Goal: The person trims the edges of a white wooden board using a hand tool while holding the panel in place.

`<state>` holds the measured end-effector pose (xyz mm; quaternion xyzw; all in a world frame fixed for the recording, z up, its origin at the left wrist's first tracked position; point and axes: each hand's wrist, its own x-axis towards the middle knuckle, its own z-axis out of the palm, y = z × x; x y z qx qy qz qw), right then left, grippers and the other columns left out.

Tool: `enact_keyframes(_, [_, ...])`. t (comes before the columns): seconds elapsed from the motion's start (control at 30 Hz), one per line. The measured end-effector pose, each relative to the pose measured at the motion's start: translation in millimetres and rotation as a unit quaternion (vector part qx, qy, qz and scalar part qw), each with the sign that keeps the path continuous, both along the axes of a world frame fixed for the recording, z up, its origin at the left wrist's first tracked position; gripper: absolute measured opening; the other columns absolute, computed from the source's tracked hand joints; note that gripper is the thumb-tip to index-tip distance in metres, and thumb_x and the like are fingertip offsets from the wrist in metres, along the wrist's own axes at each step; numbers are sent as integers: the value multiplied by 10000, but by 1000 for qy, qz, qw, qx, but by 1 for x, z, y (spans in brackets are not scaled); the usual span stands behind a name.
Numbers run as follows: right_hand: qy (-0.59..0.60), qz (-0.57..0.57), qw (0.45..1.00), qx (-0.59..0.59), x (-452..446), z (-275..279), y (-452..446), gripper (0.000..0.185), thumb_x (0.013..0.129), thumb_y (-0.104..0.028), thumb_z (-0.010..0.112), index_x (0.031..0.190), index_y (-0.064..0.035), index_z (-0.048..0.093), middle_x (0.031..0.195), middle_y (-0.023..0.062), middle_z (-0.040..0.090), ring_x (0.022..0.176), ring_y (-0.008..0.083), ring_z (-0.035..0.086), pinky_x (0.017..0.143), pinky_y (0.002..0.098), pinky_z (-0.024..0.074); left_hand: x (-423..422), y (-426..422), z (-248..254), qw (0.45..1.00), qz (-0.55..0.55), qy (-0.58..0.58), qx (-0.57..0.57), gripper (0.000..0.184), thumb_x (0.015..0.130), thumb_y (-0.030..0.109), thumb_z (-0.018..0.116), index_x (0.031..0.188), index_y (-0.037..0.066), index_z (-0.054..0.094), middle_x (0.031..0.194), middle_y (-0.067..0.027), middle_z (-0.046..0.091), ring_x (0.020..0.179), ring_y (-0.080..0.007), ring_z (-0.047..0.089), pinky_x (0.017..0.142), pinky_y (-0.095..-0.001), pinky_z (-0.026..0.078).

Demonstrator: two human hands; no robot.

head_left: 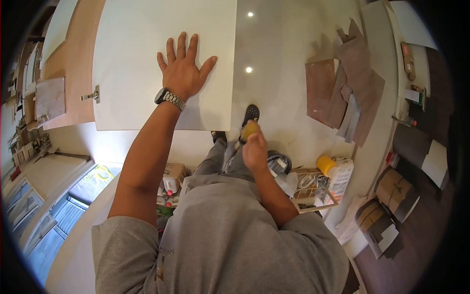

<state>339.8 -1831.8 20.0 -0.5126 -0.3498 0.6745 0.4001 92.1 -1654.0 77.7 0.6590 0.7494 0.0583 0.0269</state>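
My left hand (182, 73), with a metal-band watch on its wrist, lies flat on a white cabinet door (127, 59), fingers spread. At the door's left edge a metal hinge (97, 94) joins it to a wood-coloured panel (78, 88). My right hand (255, 153) is closed around a yellowish tool (249, 130) in front of my body, to the right of the door's lower corner. A thin part shows beside the fingers; blur hides its exact kind.
Torn brown sheets (360, 83) lie on the pale floor to the right. Near my legs stand a bucket (280, 164), a wooden-framed box (313, 193) and a yellow cylinder (325, 165). Cardboard-wrapped bundles (396, 193) rest at the far right. A carton (174, 176) is at lower left.
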Motion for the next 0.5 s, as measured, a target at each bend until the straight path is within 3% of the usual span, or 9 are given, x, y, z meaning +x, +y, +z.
enact_keyframes(0.07, [145,-56,986,-66,-6,-16,15,344,1072,-241,517,1331,-20,562,1097,10,540,975,84,487,891,247,413,-1,-1,-2,1000,-1,4,2,837,943,710,434,1574,167,348,1652,-143,267,1533,-426,138,1185,-674,88])
enact_keyframes(0.17, [163,-77,983,28,-33,-16,13,372,1067,-266,543,1343,-18,550,1077,3,561,947,82,498,890,229,403,1,3,-3,1000,-3,7,0,838,941,711,439,1573,168,350,1655,-143,262,1532,-426,140,1184,-672,92])
enact_keyframes(0.27, [129,-81,988,-6,-24,-10,16,401,1057,-295,567,1349,-20,551,1105,-9,559,955,85,498,888,225,403,-2,-1,-3,1000,4,14,-7,846,938,714,443,1577,170,342,1658,-144,253,1533,-425,141,1184,-671,92])
enact_keyframes(0.37, [126,-48,990,32,-32,3,15,432,1050,-315,580,1360,-16,541,1097,-24,560,951,86,500,893,231,407,2,1,-2,1000,3,11,-15,853,936,711,444,1588,178,316,1666,-143,233,1540,-409,122,1192,-653,80])
enact_keyframes(0.5, [141,-80,986,-25,-29,3,17,463,1053,-362,562,1358,-14,546,1155,-1,543,996,95,498,900,236,406,2,2,0,1000,8,10,-26,856,938,705,445,1597,180,298,1669,-141,221,1542,-406,113,1197,-640,71])
